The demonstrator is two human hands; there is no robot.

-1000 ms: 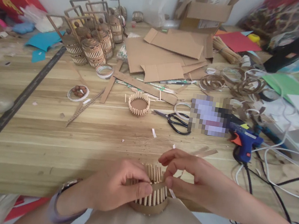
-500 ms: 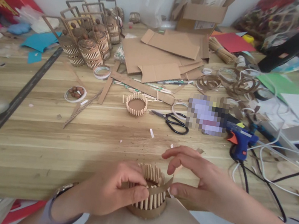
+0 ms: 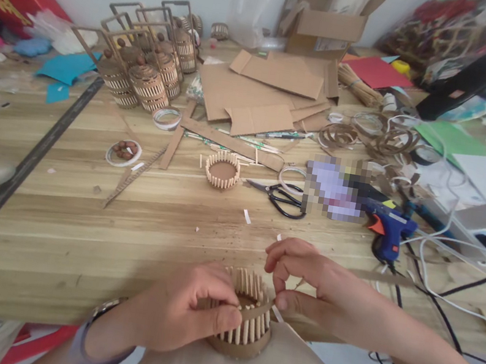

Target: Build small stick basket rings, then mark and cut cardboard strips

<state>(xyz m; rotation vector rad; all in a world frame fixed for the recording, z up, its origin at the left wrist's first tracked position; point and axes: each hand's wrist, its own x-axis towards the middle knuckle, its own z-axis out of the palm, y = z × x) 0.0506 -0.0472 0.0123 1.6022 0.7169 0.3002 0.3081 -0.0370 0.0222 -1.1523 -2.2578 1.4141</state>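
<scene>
My left hand (image 3: 197, 305) is closed at the near side of a small round stick basket (image 3: 251, 331), thumb and fingers pinching a brown cardboard strip (image 3: 259, 310) against its upright sticks. The basket has a cardboard band round its bottom and rests close to my body at the table's near edge. My right hand (image 3: 308, 280) is to the right of the basket, fingers curled, with the strip running to its thumb and index finger. A length of brown strip (image 3: 378, 278) shows beyond my right forearm. My left palm hides the basket's left side.
A second stick ring (image 3: 222, 170) stands mid-table beside black-handled scissors (image 3: 287, 202). To the right are a blue glue gun (image 3: 390, 231) and tangled cables (image 3: 441, 240). Farther back lie cardboard sheets (image 3: 258, 119), coiled strips (image 3: 339, 136) and several handled stick lanterns (image 3: 150, 82).
My right thumb and fingers have drawn closer together on the strip. A strip length now shows behind my right forearm. My left hand and the basket have hardly moved.
</scene>
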